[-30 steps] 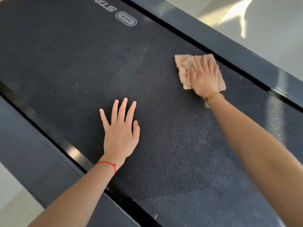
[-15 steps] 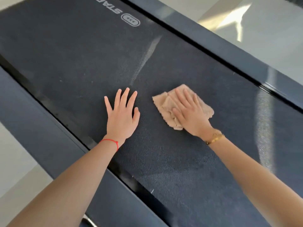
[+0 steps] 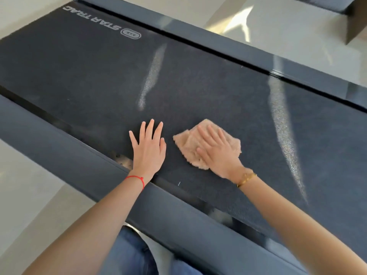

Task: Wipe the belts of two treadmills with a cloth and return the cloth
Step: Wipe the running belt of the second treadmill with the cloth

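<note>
A black treadmill belt [image 3: 198,92] with a STAR TRAC logo runs diagonally across the head view. A folded beige cloth [image 3: 188,143] lies on the belt near its close edge. My right hand [image 3: 216,149] presses flat on the cloth with straight fingers. To its left, my left hand [image 3: 149,147] rests palm down on the bare belt, fingers spread, its heel at the belt's edge. The hands are a short gap apart.
Grey side rails border the belt, one near me [image 3: 79,155] and one on the far side [image 3: 228,46]. Pale glossy floor [image 3: 297,36] lies beyond. A dark part of a second machine [image 3: 337,8] sits at the top right. My jeans [image 3: 129,255] show at the bottom.
My right hand has slid the cloth from the far side of the belt toward the near edge, close to my left hand. The left hand stays planted; the view has pulled back.
</note>
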